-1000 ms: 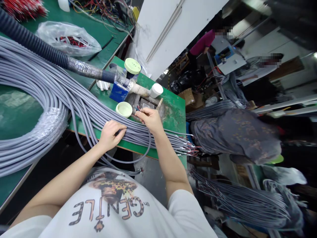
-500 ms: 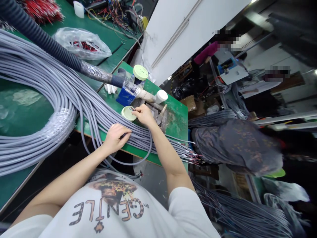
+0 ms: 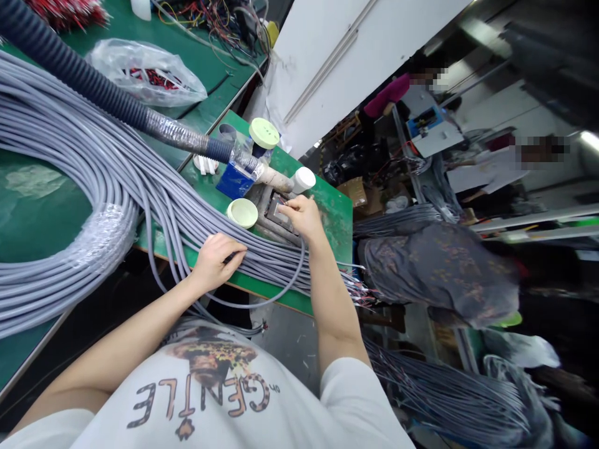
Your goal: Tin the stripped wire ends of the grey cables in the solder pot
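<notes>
A thick bundle of grey cables [image 3: 168, 206] runs across the green bench and under my hands. My left hand [image 3: 218, 257] lies on the near side of the bundle, its fingers closed on grey cable. My right hand [image 3: 303, 217] pinches the stripped end of one grey cable, whose loop [image 3: 299, 268] hangs over the bench's front edge. Thin wires poke from my fingertips above a dark metal tray with a shiny surface [image 3: 277, 211]. A shallow pale-green dish [image 3: 242, 213] stands left of that tray, beside the bundle.
A ribbed black hose [image 3: 107, 93] crosses to a nozzle [image 3: 276, 179] above the tray. Near it stand a blue box [image 3: 234, 179], a white cup [image 3: 304, 179] and a green-lidded jar [image 3: 264, 133]. A clear bag [image 3: 150, 72] lies farther back. A co-worker's dark patterned clothing [image 3: 440, 271] shows at right.
My right hand has moved right with the cable end, from over the pale-green dish to over the metal tray. The cable loop shifted right with it. My left hand has stayed in place.
</notes>
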A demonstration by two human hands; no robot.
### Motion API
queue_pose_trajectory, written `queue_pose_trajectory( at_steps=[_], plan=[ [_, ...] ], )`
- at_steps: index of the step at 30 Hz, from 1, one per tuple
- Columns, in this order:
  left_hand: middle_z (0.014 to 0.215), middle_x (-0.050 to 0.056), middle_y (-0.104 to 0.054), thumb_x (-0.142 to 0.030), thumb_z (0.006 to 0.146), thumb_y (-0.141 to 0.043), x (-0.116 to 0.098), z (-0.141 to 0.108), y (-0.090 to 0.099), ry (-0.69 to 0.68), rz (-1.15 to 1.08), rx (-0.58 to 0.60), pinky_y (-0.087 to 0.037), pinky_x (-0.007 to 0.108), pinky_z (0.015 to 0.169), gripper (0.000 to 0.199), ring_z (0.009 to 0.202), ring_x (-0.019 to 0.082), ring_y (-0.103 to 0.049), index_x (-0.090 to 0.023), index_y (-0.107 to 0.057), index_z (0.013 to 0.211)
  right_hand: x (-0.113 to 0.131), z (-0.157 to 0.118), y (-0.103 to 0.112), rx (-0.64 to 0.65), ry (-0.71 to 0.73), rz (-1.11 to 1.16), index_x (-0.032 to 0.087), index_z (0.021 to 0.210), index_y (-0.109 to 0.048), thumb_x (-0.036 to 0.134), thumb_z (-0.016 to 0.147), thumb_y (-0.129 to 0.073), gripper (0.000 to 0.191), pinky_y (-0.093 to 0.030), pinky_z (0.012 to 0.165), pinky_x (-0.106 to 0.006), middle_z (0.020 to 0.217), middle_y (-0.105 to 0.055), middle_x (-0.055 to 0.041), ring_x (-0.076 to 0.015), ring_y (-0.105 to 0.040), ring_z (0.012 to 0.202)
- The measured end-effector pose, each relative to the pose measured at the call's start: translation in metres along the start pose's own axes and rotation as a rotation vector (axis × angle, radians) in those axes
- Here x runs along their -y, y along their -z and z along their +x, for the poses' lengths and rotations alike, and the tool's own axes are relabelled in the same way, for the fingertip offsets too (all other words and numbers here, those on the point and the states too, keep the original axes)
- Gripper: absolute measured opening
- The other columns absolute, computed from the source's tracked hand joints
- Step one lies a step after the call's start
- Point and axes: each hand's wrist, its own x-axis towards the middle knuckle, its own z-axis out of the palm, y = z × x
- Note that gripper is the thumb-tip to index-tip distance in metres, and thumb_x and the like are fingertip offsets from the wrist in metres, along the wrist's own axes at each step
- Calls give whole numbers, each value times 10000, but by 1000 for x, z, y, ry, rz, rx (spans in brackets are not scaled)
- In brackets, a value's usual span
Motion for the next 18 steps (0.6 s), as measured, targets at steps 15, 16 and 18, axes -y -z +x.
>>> queue_pose_trajectory(
  at_steps=[15,16,18],
  plan=[
    [814,49,-707,-238,881,-561,-1,1,0,27,23,5,-413,317,717,118,767,168,-603,-188,-666,861,-68,8,-14,-81,-264,-90,182,430,-397,307,680,-590,340,-255,560,-263,523,-324,43,-108,-354,553],
    [815,48,-707,-237,880,-563,-2,1,0,27,20,6,-414,317,717,114,767,168,-603,-188,-666,863,-69,8,-15,-78,-267,-93,182,432,-400,309,684,-587,339,-252,556,-263,523,-323,42,-108,-354,551],
    [817,48,-707,-228,875,-571,-1,1,0,21,15,4,-414,316,714,103,766,167,-603,-188,-665,869,-71,10,-16,-71,-272,-101,181,441,-421,320,691,-584,329,-253,552,-262,523,-328,39,-112,-359,556]
  ],
)
